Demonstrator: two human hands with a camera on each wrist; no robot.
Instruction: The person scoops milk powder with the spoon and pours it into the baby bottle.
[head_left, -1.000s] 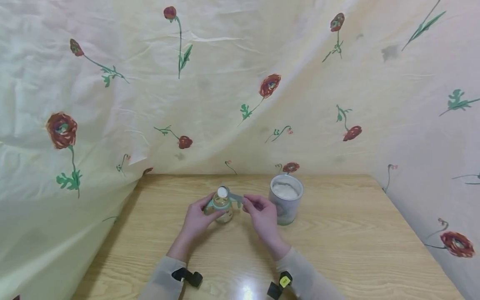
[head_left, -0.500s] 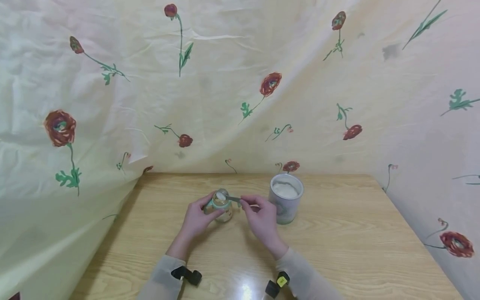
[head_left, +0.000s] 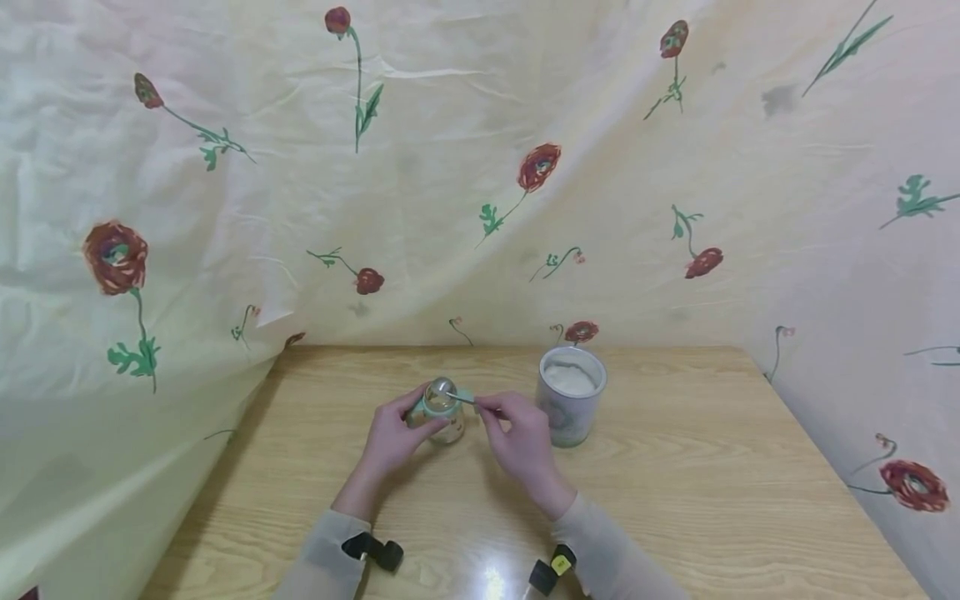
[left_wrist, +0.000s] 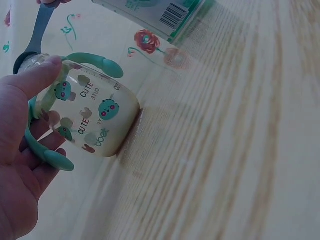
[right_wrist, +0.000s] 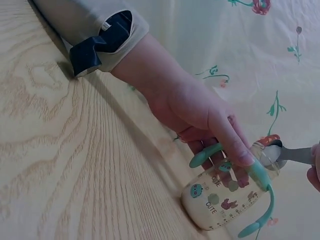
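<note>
Your left grip (head_left: 393,433) is wrapped around the baby bottle (left_wrist: 102,107) near its neck, presumably to steady it on the worktop (head_left: 675,483). Your right grip (head_left: 519,433) pinches the grey scoop (right_wrist: 295,155) by its handle — the bowl tips over the open mouth, probably so the white powder (right_wrist: 271,152) falls inside. The powder tin (head_left: 572,419) stands just beside that hand; the bottle's mint handle (right_wrist: 257,226) juts out below the scoop, limiting room.

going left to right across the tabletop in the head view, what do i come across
Left hand → baby bottle with mint-green handles → right hand → open can of white powder.
</note>
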